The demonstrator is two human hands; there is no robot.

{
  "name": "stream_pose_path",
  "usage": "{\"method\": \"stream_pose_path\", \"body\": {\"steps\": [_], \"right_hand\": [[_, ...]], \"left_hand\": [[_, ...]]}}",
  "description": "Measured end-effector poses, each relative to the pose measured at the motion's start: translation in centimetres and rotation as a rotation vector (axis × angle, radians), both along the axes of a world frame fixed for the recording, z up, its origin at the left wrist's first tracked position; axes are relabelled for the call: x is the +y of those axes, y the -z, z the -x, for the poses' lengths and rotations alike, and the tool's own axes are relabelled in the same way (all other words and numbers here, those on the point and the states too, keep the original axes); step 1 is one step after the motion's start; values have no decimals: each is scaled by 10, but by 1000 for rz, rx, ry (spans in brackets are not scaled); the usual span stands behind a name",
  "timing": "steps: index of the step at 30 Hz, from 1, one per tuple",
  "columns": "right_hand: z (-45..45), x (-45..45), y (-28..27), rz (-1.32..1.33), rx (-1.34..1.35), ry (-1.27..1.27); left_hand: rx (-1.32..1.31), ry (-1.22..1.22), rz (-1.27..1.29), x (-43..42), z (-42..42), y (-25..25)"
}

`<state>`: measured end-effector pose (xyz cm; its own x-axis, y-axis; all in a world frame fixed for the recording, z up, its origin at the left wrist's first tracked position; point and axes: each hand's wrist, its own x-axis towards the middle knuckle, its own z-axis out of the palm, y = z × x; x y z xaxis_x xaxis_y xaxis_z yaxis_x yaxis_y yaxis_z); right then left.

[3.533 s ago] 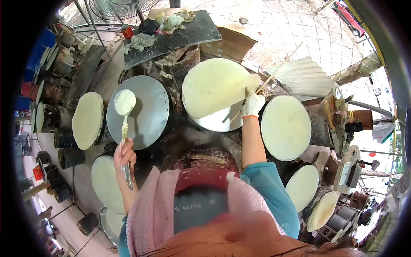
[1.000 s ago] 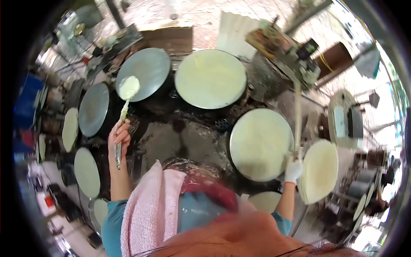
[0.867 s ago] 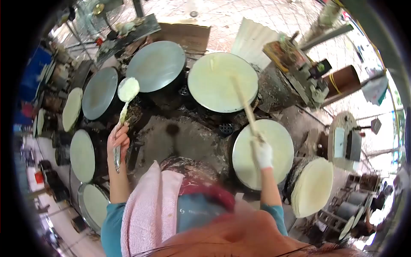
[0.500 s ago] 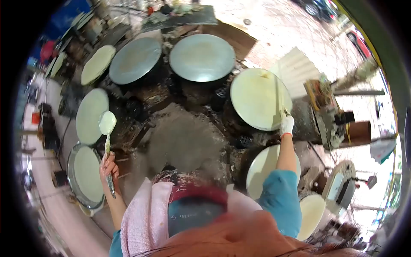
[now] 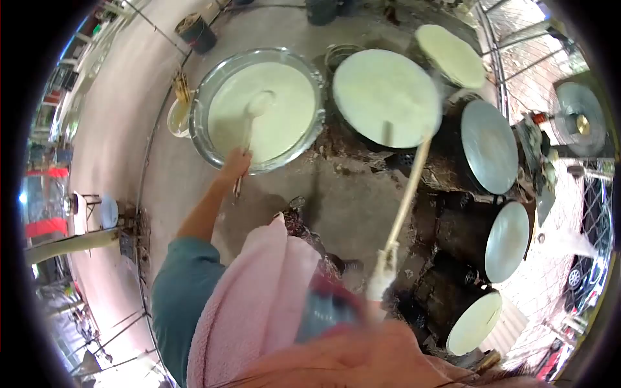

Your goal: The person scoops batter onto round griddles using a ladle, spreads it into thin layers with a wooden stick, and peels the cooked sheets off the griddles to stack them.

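My left hand [image 5: 239, 163] is closed around the handle of a ladle [image 5: 259, 107]. The ladle's bowl lies over or in pale, creamy batter [image 5: 288, 87], which fills a wide metal basin [image 5: 200, 119]. My right hand [image 5: 381, 279], in a white glove, grips a long wooden stick [image 5: 409, 191]. The stick's far end reaches the near right edge of a round griddle [image 5: 381, 84] covered in a pale layer; I cannot tell whether it touches.
More round griddles curve to the right: one pale-coated [image 5: 449, 55], two greyish [image 5: 490, 145] [image 5: 506, 242] and another pale one [image 5: 474, 323]. A small pail [image 5: 178, 119] stands left of the basin. A dark bucket [image 5: 195, 33] is farther back. A fan [image 5: 576, 119] stands at right.
My view has swung left toward the basin. The ladle has gone from raised in the air to the batter. The right hand's stick has left one griddle and now extends to another.
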<state>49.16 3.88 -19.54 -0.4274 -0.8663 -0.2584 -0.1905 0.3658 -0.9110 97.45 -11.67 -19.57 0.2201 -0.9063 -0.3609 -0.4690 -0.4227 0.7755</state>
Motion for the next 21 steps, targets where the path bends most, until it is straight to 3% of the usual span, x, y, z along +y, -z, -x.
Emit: {"method": "stream_pose_path", "body": {"steps": [2, 3, 5, 10, 13, 14, 16, 21], "right_hand": [[-58, -26, 2, -33, -282, -22], [-77, -34, 2, -37, -408, -21], [-99, -45, 4, -100, -419, 16], [-114, -52, 12, -119, -361, 29], [-115, -42, 23, -191, -359, 15], [-119, -42, 21, -274, -184, -56], [-123, -33, 32, -257, -281, -78], [-145, -20, 30, -434, -216, -295]], "left_hand": [[-829, 677, 243, -21, -75, 81], [-766, 658, 123, -40, -75, 73], [-625, 621, -114, -80, -51, 73], [-509, 486, -25, -161, -40, 107], [-233, 322, -70, -145, -37, 17], [-368, 511, -174, -146, -40, 27], [-642, 890, -391, -143, -53, 71], [814, 144, -657, -32, -72, 206]]}}
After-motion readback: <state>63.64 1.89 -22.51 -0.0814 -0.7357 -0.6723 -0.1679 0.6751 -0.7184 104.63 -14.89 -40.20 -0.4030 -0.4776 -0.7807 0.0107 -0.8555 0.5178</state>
